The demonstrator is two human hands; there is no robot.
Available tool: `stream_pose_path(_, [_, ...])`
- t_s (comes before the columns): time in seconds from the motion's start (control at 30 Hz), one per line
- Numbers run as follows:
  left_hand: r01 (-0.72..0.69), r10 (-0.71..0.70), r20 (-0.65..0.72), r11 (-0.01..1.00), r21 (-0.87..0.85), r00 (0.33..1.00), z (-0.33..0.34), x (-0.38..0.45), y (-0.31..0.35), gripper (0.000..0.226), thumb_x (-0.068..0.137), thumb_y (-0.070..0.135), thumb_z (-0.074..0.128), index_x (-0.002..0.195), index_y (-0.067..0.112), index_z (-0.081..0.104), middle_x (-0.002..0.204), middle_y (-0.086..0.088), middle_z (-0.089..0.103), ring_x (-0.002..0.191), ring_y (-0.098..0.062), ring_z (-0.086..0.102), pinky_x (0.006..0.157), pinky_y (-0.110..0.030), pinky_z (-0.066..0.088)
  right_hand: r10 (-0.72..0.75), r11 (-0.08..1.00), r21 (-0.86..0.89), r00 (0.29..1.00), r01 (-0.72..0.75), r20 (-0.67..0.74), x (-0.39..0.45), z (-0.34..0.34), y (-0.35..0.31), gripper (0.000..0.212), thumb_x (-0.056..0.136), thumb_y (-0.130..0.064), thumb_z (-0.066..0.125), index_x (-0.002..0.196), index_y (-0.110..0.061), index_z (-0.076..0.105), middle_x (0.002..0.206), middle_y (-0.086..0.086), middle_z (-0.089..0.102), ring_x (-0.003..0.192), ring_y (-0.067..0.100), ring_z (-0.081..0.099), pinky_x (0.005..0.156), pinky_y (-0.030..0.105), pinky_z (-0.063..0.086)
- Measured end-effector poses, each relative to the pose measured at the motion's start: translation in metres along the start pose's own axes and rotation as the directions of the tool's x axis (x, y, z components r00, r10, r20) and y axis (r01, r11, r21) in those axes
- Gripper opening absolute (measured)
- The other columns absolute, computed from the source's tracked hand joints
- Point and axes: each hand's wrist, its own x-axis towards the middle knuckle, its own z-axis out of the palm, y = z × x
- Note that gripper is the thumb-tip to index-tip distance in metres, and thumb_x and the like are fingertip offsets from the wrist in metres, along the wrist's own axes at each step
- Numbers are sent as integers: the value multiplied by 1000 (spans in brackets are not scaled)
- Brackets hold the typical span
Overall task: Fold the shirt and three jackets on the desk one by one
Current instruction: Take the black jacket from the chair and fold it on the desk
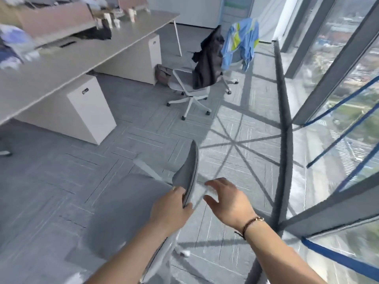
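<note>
Your left hand (170, 208) is gripping the top edge of a grey chair back (189, 171) right in front of you, fingers curled over it. Your right hand (227, 199) is just beside it, fingers spread and loose, holding nothing; can't tell if the fingertips actually touch the chair. Further off, a dark jacket (207, 64) hangs over the back of a white office chair (184, 87), and a light blue and yellow jacket (240, 44) is draped on another chair behind it. More clothing (12, 46) sits blurred at the far left of the surface (61, 64), too smeared to identify.
</note>
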Motion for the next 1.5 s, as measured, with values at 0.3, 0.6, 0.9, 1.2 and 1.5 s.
stream_pose_path(0.3, [252, -254, 16, 949, -187, 967, 6, -23, 0, 22, 77, 41, 64, 89, 22, 62, 86, 7, 66, 78, -12, 62, 76, -36, 53, -434, 890, -65, 881, 452, 186, 67, 4, 17, 52, 93, -51, 55, 143, -39, 45, 163, -2, 21, 152, 21, 18, 121, 44, 27])
stream_pose_path(0.6, [358, -381, 58, 790, -498, 923, 9, -39, -5, 18, 70, 35, 83, 83, 26, 76, 81, 10, 74, 71, -2, 65, 70, -18, 51, -532, 771, -82, 710, 632, 461, 112, -11, 25, 55, 84, -72, 52, 128, -39, 59, 137, -17, 53, 134, 6, 42, 125, 48, 1])
stream_pose_path(0.9, [457, -489, 36, 782, -423, 871, 25, -54, 3, 19, 72, 50, 83, 86, 46, 71, 89, 33, 67, 86, 12, 62, 76, -10, 47, -645, 712, 181, 530, 679, 550, 134, 0, 29, 43, 69, -71, 73, 90, -34, 66, 95, -16, 58, 95, 0, 53, 83, 20, 47])
stream_pose_path(1.2, [716, -697, -204, 698, 28, 687, 62, -63, 51, 85, 64, 105, 21, 123, 55, 56, 119, 26, 66, 110, -7, 62, 89, -27, 49, -791, 503, 64, 429, 862, 437, 143, 15, 62, 79, 65, -102, 26, 88, -33, 57, 86, -16, 51, 85, 9, 51, 80, 28, 44])
stream_pose_path(1.5, [781, -728, -337, 623, 38, 597, 72, -45, 66, 101, 56, 108, 12, 112, 44, 67, 109, 20, 70, 105, -9, 63, 88, -30, 50, -864, 379, -67, 379, 923, 331, 160, 14, 70, 88, 70, -100, 10, 90, -34, 65, 83, -16, 56, 82, 12, 59, 76, 30, 42])
